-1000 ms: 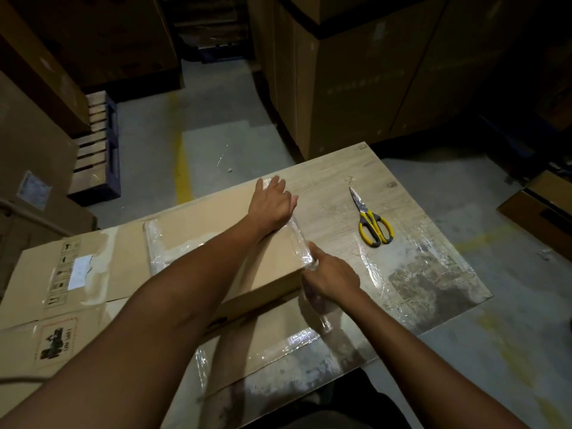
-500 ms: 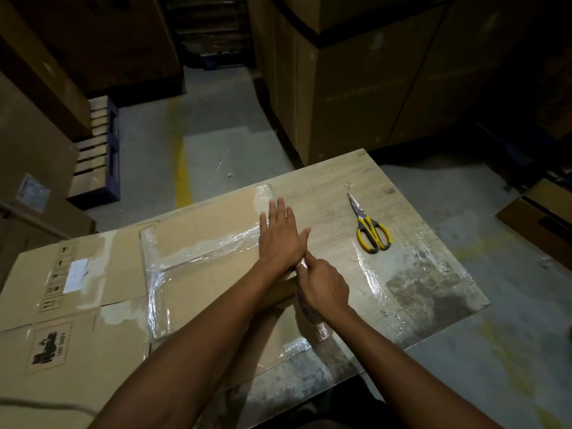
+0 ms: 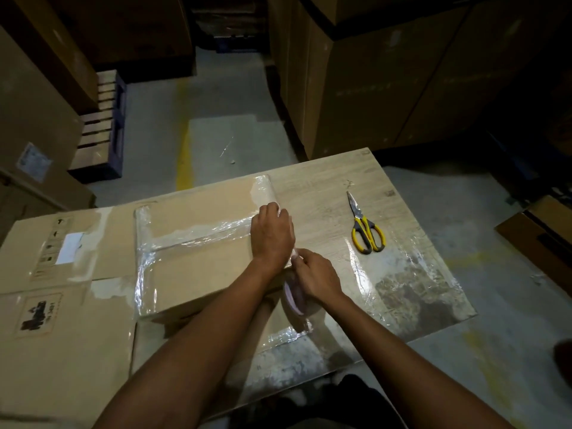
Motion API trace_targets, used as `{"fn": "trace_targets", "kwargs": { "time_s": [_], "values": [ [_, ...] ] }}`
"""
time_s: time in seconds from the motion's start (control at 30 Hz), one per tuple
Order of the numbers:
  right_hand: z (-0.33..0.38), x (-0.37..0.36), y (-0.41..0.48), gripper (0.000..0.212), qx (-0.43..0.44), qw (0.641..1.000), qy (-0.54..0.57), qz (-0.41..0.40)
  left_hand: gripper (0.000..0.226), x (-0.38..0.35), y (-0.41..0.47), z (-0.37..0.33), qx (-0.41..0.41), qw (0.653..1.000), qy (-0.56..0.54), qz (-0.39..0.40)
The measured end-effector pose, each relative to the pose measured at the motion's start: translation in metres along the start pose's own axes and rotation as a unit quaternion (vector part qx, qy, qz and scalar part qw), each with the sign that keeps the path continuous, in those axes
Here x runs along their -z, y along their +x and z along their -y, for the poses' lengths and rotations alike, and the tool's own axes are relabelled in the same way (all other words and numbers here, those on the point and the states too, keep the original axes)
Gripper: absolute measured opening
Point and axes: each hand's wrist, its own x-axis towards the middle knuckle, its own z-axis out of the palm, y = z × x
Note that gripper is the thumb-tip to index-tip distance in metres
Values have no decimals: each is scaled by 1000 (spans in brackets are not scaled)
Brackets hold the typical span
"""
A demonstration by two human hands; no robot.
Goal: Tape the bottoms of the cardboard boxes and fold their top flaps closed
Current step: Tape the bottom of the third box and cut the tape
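- You are pressing your left hand flat, fingers together, on the right end of the flat brown cardboard box lying on the pale wooden tabletop.
- Your right hand is clamping the clear tape roll at the box's right edge; keep pulling taut and smoothing down.
- Compared with a moment ago, your left hand is sitting further right, and the yellow-handled scissors are lying unmoved.

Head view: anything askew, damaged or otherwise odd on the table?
Mostly the tape. On the box it lies wrinkled and bunched rather than flat, and loose crinkled strips cling to the table right of the scissors. The tabletop there looks worn and blotchy.
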Motion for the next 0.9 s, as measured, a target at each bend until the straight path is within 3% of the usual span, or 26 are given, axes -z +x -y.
{"fn": "trace_targets", "kwargs": {
  "time_s": [0.07,0.13,0.2,0.33,0.47,0.67,0.77,0.83,0.9],
  "values": [
    [-8,13,9,55,-38,998,48,16,14,-3,-6,-2,15,1000,-13,-5],
    [-25,26,24,53,-84,993,84,-4,31,-2,-14,-5,22,1000,-16,6],
    [-50,42,42,43,-106,993,40,-25,48,3,-23,-8,42,998,-28,43],
    [-105,74,79,21,-141,987,-50,-66,56,2,-31,-10,67,996,-31,51],
    [-133,94,110,22,-122,981,-90,-122,51,-2,-33,-12,73,996,-36,36],
    [-137,102,132,28,-136,982,-121,-54,15,-4,-37,-12,66,993,17,-98],
    [-141,108,134,34,-145,986,-79,-4,12,-1,-38,-16,81,994,16,-78],
    [-136,109,125,42,-150,989,10,3,24,0,-38,-18,100,993,-4,-60],
    [-123,100,108,34,-112,988,109,-11,29,2,-40,-19,116,992,-4,-51]
  ]
}}
